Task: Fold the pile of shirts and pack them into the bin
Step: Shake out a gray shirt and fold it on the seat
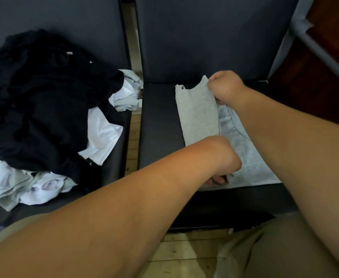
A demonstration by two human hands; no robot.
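Mid-fold on grey shirt (198, 113): right hand (226, 88) pinches its collar edge, left hand (224, 159) grips the hem, fingers curled on cloth. Next, likely: lay flap flat. Unfolded pile (44, 97) lies left of fingers.

Dim, soft indoor light; faint shadows; wide-angle edge bending; slightly soft focus.

Side by side, left black padded seat (112, 167) and right black padded seat (158, 127), each with a dark upright backrest (204, 37) at the far edge. Between them a narrow gap onto pale wooden plank floor (133, 137); same planks nearest. Far right, reddish-brown wooden panel (325, 73).
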